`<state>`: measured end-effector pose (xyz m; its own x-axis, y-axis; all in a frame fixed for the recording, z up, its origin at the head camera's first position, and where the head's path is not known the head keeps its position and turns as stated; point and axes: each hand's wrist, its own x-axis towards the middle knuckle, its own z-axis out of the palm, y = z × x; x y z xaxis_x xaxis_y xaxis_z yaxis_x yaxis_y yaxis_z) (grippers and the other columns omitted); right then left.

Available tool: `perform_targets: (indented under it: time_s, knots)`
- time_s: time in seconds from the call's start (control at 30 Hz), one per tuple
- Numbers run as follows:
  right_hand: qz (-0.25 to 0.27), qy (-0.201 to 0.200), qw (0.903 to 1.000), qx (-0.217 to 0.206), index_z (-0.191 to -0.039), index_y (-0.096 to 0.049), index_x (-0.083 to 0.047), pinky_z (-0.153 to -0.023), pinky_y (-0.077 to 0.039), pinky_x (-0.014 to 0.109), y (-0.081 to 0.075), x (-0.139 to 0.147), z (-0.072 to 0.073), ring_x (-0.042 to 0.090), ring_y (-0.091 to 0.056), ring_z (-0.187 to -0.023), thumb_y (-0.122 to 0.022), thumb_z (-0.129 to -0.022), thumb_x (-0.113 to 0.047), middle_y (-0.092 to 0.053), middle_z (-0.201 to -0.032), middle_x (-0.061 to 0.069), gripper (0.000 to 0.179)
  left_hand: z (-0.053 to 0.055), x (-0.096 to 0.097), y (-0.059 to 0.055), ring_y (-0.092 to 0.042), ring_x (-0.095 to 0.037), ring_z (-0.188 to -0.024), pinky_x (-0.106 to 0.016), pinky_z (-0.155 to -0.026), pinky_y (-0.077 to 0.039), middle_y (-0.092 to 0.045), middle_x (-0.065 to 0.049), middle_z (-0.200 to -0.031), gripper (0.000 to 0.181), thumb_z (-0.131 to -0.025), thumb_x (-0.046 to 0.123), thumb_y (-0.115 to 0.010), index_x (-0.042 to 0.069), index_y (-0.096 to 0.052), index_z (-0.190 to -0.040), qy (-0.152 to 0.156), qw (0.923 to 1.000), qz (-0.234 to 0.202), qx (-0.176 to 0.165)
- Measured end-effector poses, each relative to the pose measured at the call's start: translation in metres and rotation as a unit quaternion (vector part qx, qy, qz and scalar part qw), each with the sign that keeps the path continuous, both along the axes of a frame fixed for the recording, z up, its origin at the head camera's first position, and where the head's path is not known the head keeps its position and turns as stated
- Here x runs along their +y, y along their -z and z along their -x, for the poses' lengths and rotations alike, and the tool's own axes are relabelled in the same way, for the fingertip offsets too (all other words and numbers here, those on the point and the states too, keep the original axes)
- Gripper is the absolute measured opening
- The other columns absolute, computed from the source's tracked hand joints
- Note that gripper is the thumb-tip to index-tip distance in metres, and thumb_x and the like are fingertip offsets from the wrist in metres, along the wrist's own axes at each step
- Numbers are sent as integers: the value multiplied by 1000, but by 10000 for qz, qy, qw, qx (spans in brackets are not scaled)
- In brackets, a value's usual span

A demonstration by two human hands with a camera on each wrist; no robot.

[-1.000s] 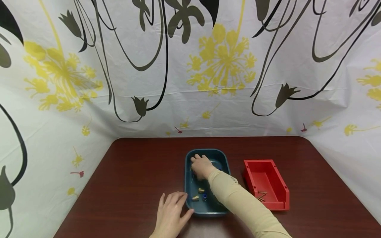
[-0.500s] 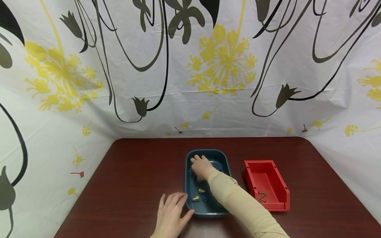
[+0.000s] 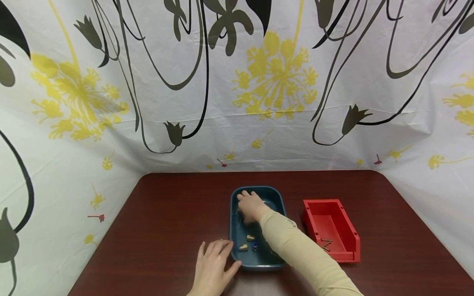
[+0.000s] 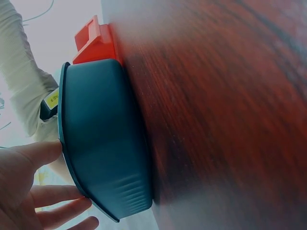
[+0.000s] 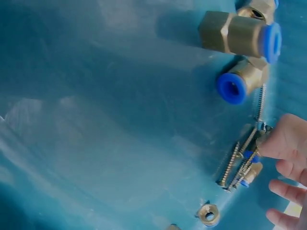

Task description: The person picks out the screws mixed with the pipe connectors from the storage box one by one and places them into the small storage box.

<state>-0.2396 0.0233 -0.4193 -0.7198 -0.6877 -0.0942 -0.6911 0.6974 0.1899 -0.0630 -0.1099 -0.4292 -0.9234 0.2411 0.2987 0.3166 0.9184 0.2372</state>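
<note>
My left hand [image 3: 212, 267] rests at the near left side of a blue-green tray [image 3: 259, 262], thumb and fingertips touching its rim with fingers fairly straight. Inside the tray, my right hand [image 3: 253, 208] reaches down toward the far left. In the right wrist view, its thumb [image 5: 277, 143] lies at a little heap of screws [image 5: 232, 165]; the other fingers spread beside it, and I cannot tell whether a screw is pinched. Brass fittings with blue collars [image 5: 235, 36] lie close by. Another brass fitting [image 3: 243, 247] sits near the tray's front, beside a blue piece [image 3: 254, 246].
To the tray's right stands a red open-front bin [image 3: 329, 216] holding several screws [image 3: 326, 245] near its front. Both containers stand on a dark wooden table [image 3: 185, 209]. A flower-patterned sheet [image 3: 237, 139] hangs behind it and at its sides.
</note>
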Motion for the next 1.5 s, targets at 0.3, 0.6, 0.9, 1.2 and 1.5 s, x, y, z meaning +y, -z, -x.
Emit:
perform_targets:
  time_s: [0.3, 0.6, 0.9, 1.2, 1.5]
  knots:
    - [87, -215, 9997, -41, -52, -56, -25, -78, -37, 39, -19, 4, -1, 16, -36, -84, -75, -63, -31, -42, -88, -4, 23, 0, -1, 0, -49, -21, -100, -59, -84, -30, -55, -1, -104, 48, -75, 46, -63, 11, -64, -108, -1, 9999, -29, -116]
    - [403, -414, 9982, -161, -49, -52, -26, -68, -32, 35, -50, 13, 2, 16, -31, -80, -73, -68, -28, -40, -87, -5, 28, 0, 0, -1, -49, -21, -98, -59, -83, -31, -55, -1, -103, 46, -74, 44, -65, 11, -64, -106, -11, 10000, -32, -23]
    - [507, -529, 9973, 88, -49, -51, -26, -65, -29, 34, -74, 25, 4, 16, -31, -80, -71, -69, -27, -39, -87, -5, 29, 0, 0, -2, -49, -21, -98, -59, -83, -31, -55, -1, -104, 46, -75, 44, -64, 11, -64, -107, 10, 10000, 19, 1]
    - [463, -669, 9961, 341, -51, -50, -27, -65, -30, 33, -94, 40, -1, 16, -31, -80, -71, -69, -31, -39, -88, -4, 29, 0, 1, -1, -49, -21, -98, -59, -84, -30, -56, -1, -103, 46, -75, 44, -65, 10, -64, -106, -7, 10000, 28, -25]
    - [726, -789, 9936, 368, -50, -48, -26, -63, -26, 35, -113, 65, -4, 17, -29, -78, -70, -70, -24, -36, -83, -4, 30, -1, 1, -4, -49, -22, -99, -59, -83, -31, -55, -2, -104, 46, -76, 44, -63, 10, -64, -107, 14, 9998, 83, -166]
